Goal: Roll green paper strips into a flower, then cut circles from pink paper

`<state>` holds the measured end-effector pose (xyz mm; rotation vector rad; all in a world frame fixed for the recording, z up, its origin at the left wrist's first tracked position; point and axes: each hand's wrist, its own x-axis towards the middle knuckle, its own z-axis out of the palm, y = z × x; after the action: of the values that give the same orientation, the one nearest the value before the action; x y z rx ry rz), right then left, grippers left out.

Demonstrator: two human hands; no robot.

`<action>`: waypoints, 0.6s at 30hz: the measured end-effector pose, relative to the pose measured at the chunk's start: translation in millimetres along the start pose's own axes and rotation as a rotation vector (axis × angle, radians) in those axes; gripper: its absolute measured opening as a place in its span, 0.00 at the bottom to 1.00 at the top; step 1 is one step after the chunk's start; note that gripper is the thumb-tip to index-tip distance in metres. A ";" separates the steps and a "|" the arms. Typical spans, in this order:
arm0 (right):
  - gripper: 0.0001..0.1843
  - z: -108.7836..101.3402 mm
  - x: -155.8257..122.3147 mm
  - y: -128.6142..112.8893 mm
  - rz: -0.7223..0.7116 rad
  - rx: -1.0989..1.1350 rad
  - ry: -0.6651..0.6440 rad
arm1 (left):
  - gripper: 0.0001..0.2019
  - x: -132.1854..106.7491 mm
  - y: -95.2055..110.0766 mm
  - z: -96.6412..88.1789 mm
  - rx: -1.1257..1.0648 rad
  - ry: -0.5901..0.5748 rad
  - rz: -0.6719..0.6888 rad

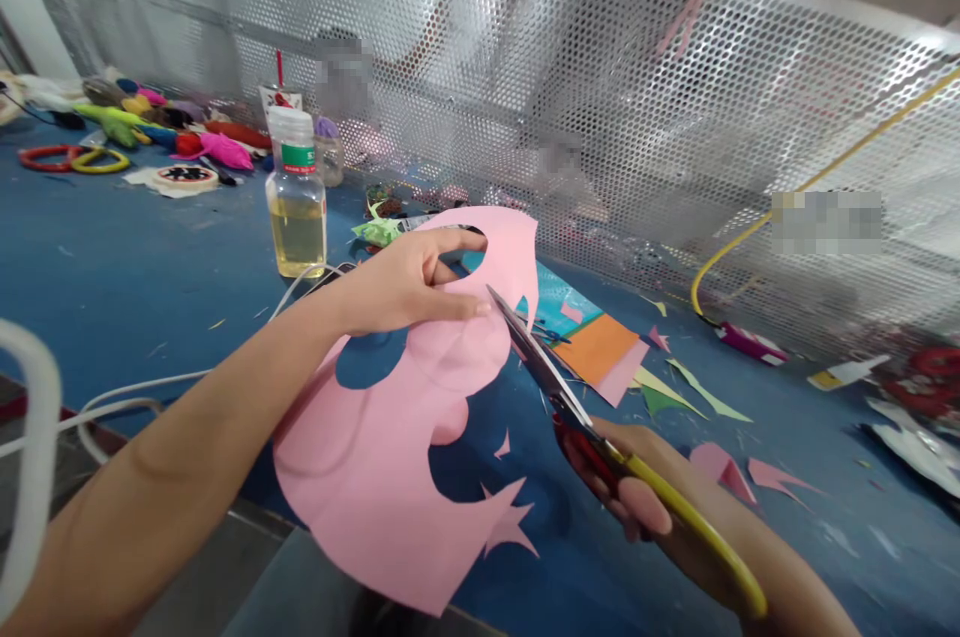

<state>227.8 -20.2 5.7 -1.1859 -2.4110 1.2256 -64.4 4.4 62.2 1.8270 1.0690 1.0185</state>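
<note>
My left hand [435,282] pinches a large sheet of pink paper [375,477] between thumb and fingers, its forefinger reaching over a cut-out hole. The sheet has curved cut edges and several rounded gaps. In my right hand [622,487] is a pair of scissors [544,367] with red and yellow handles. The scissor blades look nearly closed, and their tips are at the paper's edge beside my left thumb. Below the blades a small pink scrap [503,444] lies on the blue table [202,307].
A bottle of yellowish liquid [298,217] stands at the left, near a white cable [150,384]. Coloured yarn bundles [120,122] and another pair of scissors [75,158] lie far left. Orange paper [600,352] and pink offcuts [724,472] lie right. A perforated metal panel [487,77] borders the back.
</note>
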 end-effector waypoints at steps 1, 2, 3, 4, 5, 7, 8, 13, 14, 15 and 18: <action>0.41 -0.2 0.3 -1.4 0.008 0.010 -0.010 | 0.35 0.0 -0.2 -0.6 -0.007 -0.009 -0.002; 0.41 -0.4 0.5 -2.6 0.013 0.015 -0.018 | 0.35 -0.1 -0.2 -1.2 -0.015 -0.021 -0.006; 0.41 -0.7 0.7 -3.6 0.019 0.018 -0.027 | 0.36 -0.3 -0.3 -2.0 -0.023 -0.034 -0.009; 0.41 -1.0 0.8 -4.2 0.025 0.017 -0.032 | 0.36 -0.5 -0.3 -2.9 -0.027 -0.048 -0.013; 0.41 -1.3 0.9 -4.6 0.035 0.016 -0.034 | 0.36 -0.8 -0.3 -3.9 -0.027 -0.060 -0.017; 0.40 -2.0 0.8 -4.8 0.057 0.010 -0.040 | 0.36 -1.5 -0.4 -6.0 -0.024 -0.086 -0.020; 0.39 -2.4 0.7 -4.8 0.060 0.004 -0.044 | 0.36 -1.9 -0.4 -7.0 -0.023 -0.098 -0.023; 0.40 -4.8 -0.3 -5.8 0.038 -0.008 -0.077 | 0.36 -3.8 1.4 -9.6 -0.023 -0.156 -0.054; 0.39 -5.3 -0.4 -6.4 0.033 -0.024 -0.076 | 0.36 -4.2 2.1 -9.8 -0.021 -0.161 -0.062; 0.38 -5.7 -0.3 -7.1 0.028 -0.045 -0.076 | 0.35 -4.7 2.8 -10.0 -0.018 -0.166 -0.070; 0.35 -6.4 0.4 -9.3 0.032 -0.093 -0.085 | 0.35 -5.9 4.5 -10.8 -0.004 -0.187 -0.090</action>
<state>225.3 -19.3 16.7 -1.2267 -2.5456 1.2084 -74.7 -0.2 68.9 1.8148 1.0244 0.7796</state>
